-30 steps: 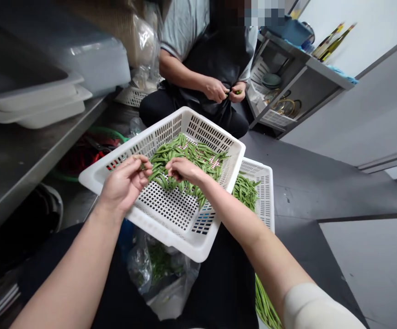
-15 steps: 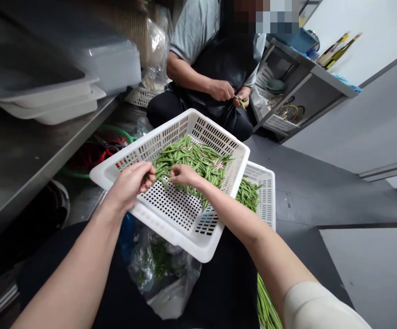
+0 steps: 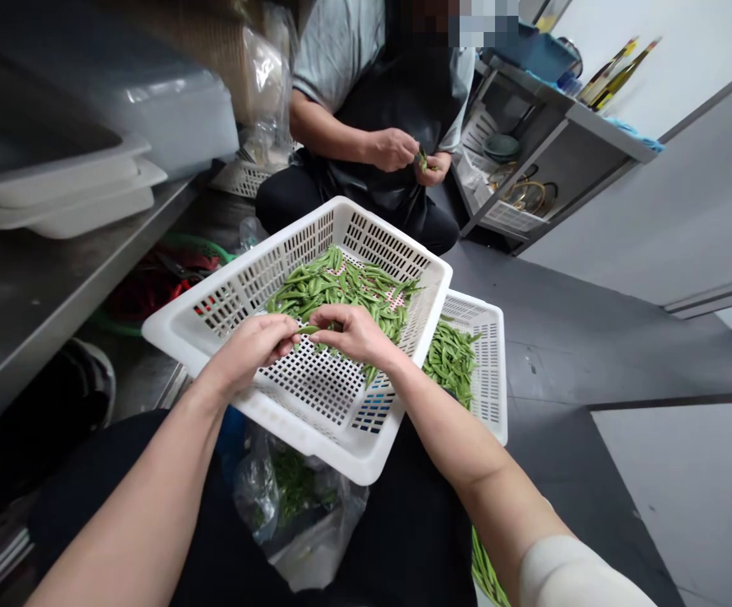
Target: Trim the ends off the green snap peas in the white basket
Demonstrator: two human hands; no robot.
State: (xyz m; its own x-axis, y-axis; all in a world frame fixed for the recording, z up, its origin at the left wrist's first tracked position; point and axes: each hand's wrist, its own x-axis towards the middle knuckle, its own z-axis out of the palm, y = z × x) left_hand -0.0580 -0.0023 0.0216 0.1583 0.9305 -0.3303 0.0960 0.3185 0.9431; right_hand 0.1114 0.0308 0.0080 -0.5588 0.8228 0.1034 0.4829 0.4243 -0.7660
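A pile of green pea pods (image 3: 341, 287) lies in a white slotted plastic basket (image 3: 375, 462), which rests tilted over my lap. Above the near part of this basket my two hands meet at a single green pea pod (image 3: 307, 330). The fingertips of my left hand (image 3: 255, 350) are closed on the pod's left end. Thumb and fingers of my right hand (image 3: 352, 333) pinch its right end, so only a short middle stretch shows. Under and right of the basket stands a second white basket (image 3: 494, 371) with more pods in it.
A clear plastic bag (image 3: 334, 527) with green scraps hangs below the basket. Opposite me, a person's hands (image 3: 395, 150) work on a green pod. White tubs (image 3: 88, 198) sit on a metal counter at left; a metal shelf (image 3: 568, 152) stands at right. Long green stalks (image 3: 485, 569) lie lower right.
My right hand has come up from the pile to my left hand, and both now pinch one pod. The view has shifted slightly, so the surroundings sit further left.
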